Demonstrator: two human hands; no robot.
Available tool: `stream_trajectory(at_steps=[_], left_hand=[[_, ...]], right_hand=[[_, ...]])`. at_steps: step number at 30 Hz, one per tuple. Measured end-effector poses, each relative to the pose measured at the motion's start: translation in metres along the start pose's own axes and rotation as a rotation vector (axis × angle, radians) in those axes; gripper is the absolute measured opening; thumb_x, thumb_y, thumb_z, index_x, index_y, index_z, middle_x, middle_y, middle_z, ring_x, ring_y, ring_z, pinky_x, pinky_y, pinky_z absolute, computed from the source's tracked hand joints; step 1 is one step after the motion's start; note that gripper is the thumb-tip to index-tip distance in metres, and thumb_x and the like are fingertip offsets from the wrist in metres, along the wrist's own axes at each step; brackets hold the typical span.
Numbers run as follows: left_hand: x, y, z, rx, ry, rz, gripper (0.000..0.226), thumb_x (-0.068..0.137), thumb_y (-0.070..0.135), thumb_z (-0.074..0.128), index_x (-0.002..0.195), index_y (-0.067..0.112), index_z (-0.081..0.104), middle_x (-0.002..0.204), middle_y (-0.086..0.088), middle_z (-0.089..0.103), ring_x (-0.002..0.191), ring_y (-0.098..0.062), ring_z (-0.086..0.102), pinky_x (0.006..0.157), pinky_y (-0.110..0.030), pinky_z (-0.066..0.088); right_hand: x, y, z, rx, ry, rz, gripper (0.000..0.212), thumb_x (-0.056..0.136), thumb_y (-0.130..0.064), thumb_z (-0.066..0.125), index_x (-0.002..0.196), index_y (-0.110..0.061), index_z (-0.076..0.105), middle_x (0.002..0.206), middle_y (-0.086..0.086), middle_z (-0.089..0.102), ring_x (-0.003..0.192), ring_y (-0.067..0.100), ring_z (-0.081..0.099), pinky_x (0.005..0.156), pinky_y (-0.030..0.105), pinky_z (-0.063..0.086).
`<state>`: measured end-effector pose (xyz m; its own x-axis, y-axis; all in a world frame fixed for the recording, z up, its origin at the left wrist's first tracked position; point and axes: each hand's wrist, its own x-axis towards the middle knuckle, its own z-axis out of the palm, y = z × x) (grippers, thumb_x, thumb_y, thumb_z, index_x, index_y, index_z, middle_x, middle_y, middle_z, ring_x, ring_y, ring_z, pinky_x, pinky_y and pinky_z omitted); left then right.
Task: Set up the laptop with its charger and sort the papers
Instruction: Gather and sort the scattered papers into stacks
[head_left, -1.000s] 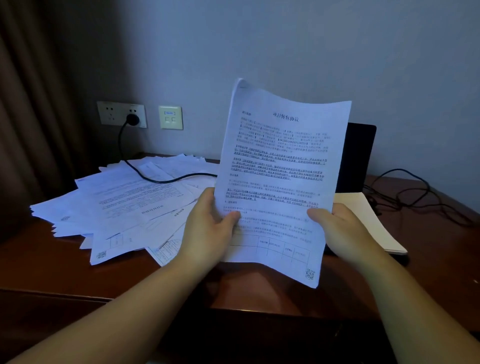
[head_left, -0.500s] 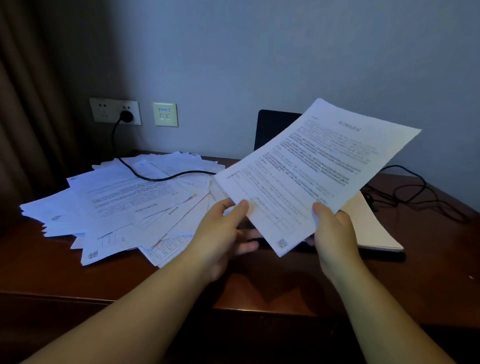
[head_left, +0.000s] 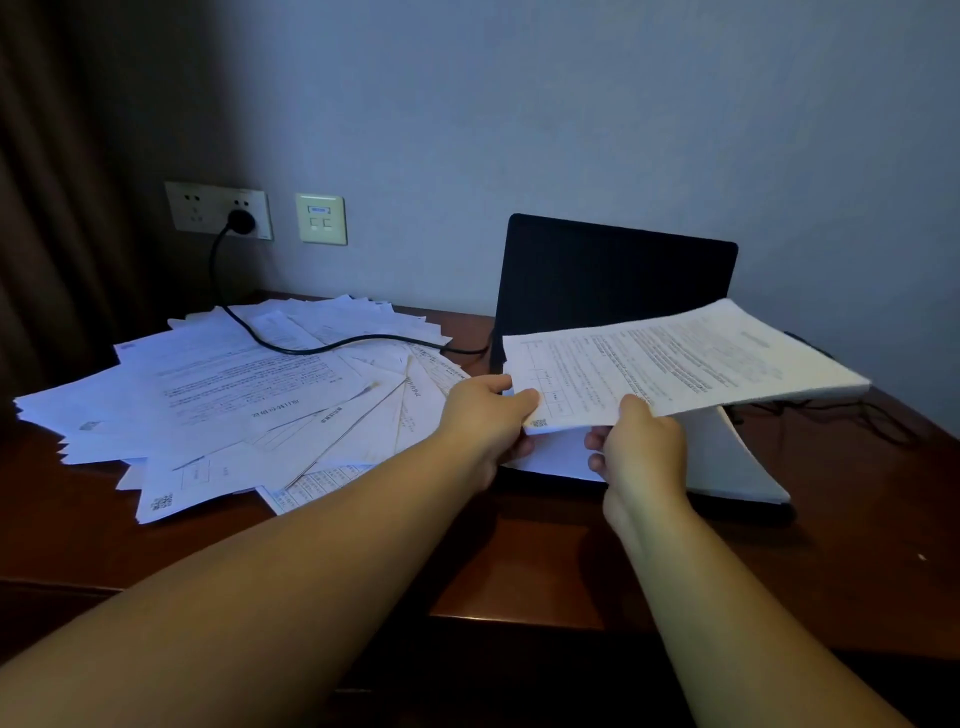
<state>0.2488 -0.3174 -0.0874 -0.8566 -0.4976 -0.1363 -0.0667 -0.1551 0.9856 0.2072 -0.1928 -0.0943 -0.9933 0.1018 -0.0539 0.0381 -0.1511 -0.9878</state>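
Near edge: dark wooden tabletop (head_left: 519, 561), both forearms reaching in.

Right hand (head_left: 641, 452) pinches the near edge of a printed sheet (head_left: 675, 364), thumb on top, fingers curled under. Left hand (head_left: 483, 421) pinches the same sheet at its near-left corner, thumb on top. The sheet is held almost flat, just above a neat stack of papers (head_left: 737, 462) that lies on the laptop (head_left: 613, 270) base, covering the keyboard area. Looks like the sheet is about to go onto that stack.

Left of the hands: big fanned-out pile of unsorted papers (head_left: 218, 395), many sheets overlapping, some upside down.

Further back: laptop lid is up, screen dark. Black charger cable (head_left: 322, 345) runs from a plug in the wall socket (head_left: 218, 210) across the loose pile toward the laptop's left side; the connection at the laptop is too dark to confirm. A second wall plate (head_left: 320, 219) sits right of the socket. Tangle of thin black wires (head_left: 852, 415) far right on the tabletop.

Status, judged: charger part probably done or close. Sorting is partway: one tidy stack started, most sheets left in the loose pile. The stack will also need to come off the laptop.
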Motion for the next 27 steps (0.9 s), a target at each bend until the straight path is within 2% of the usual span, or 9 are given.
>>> stream_trajectory(at_steps=[4,7,10,12,14,16,18,22,27], left_hand=[[0.013,0.0,0.011,0.067,0.033,0.004,0.037,0.099,0.018,0.067,0.136,0.015,0.063,0.125,-0.005,0.071,0.092,-0.02,0.071,0.054,-0.022,0.056],[0.024,0.0,0.015,0.138,0.037,-0.004,0.045,0.098,0.018,0.069,0.141,0.013,0.058,0.125,-0.006,0.068,0.088,-0.022,0.07,0.057,-0.025,0.06],[0.034,-0.005,0.015,0.248,0.043,-0.004,0.04,0.098,0.022,0.07,0.137,0.015,0.062,0.104,-0.001,0.066,0.08,-0.02,0.071,0.072,-0.033,0.066],[0.039,-0.009,0.014,0.313,0.054,0.002,0.038,0.098,0.025,0.069,0.134,0.015,0.063,0.111,-0.002,0.068,0.087,-0.019,0.07,0.077,-0.032,0.065],[0.044,-0.011,0.012,0.382,0.057,0.009,0.036,0.099,0.027,0.068,0.132,0.014,0.065,0.117,-0.003,0.067,0.087,-0.016,0.068,0.072,-0.026,0.062],[0.046,-0.013,0.011,0.424,0.06,0.014,0.018,0.099,0.027,0.067,0.114,0.016,0.07,0.111,-0.002,0.068,0.079,-0.015,0.066,0.068,-0.023,0.06],[0.047,-0.014,0.01,0.459,0.065,0.011,0.008,0.099,0.026,0.067,0.099,0.019,0.066,0.116,-0.003,0.069,0.076,-0.015,0.065,0.065,-0.021,0.059],[0.051,-0.019,0.007,0.475,0.073,0.003,0.009,0.098,0.024,0.067,0.106,0.019,0.066,0.124,-0.007,0.068,0.076,-0.016,0.067,0.062,-0.019,0.056],[0.055,-0.023,0.004,0.439,0.075,-0.04,0.005,0.099,0.02,0.065,0.102,0.016,0.064,0.124,-0.008,0.068,0.084,-0.023,0.074,0.078,-0.03,0.064]], right_hand=[[0.011,-0.002,0.001,0.032,0.037,0.126,0.026,0.099,-0.015,0.04,0.099,-0.021,0.065,0.072,0.002,0.062,0.055,0.014,0.054,0.045,0.025,0.04],[0.018,0.002,0.001,0.03,0.059,0.176,0.024,0.098,-0.015,0.039,0.092,-0.021,0.061,0.074,0.004,0.062,0.054,0.014,0.056,0.045,0.025,0.041],[0.023,0.008,0.0,0.019,0.06,0.196,0.023,0.1,-0.017,0.038,0.1,-0.018,0.061,0.076,0.006,0.062,0.056,0.015,0.059,0.045,0.025,0.041],[0.023,0.013,0.0,0.008,0.057,0.201,0.023,0.101,-0.019,0.039,0.106,-0.016,0.061,0.078,0.007,0.064,0.06,0.017,0.064,0.047,0.025,0.043],[0.023,0.017,-0.001,0.005,0.052,0.2,0.022,0.102,-0.02,0.039,0.11,-0.015,0.06,0.08,0.008,0.065,0.064,0.018,0.067,0.049,0.026,0.046],[0.024,0.02,-0.001,-0.009,0.038,0.188,0.022,0.103,-0.021,0.041,0.113,-0.014,0.059,0.08,0.008,0.066,0.065,0.019,0.067,0.049,0.027,0.048],[0.024,0.021,-0.001,-0.035,0.015,0.179,0.024,0.104,-0.025,0.043,0.114,-0.013,0.061,0.081,0.009,0.066,0.065,0.02,0.067,0.047,0.026,0.049],[0.025,0.02,0.0,-0.083,-0.012,0.182,0.036,0.106,-0.044,0.047,0.111,-0.013,0.064,0.082,0.01,0.067,0.064,0.022,0.068,0.045,0.025,0.049],[0.025,0.008,-0.008,-0.234,-0.141,0.271,0.04,0.102,-0.047,0.052,0.102,-0.01,0.067,0.071,0.006,0.065,0.049,0.014,0.051,0.037,0.02,0.036]])
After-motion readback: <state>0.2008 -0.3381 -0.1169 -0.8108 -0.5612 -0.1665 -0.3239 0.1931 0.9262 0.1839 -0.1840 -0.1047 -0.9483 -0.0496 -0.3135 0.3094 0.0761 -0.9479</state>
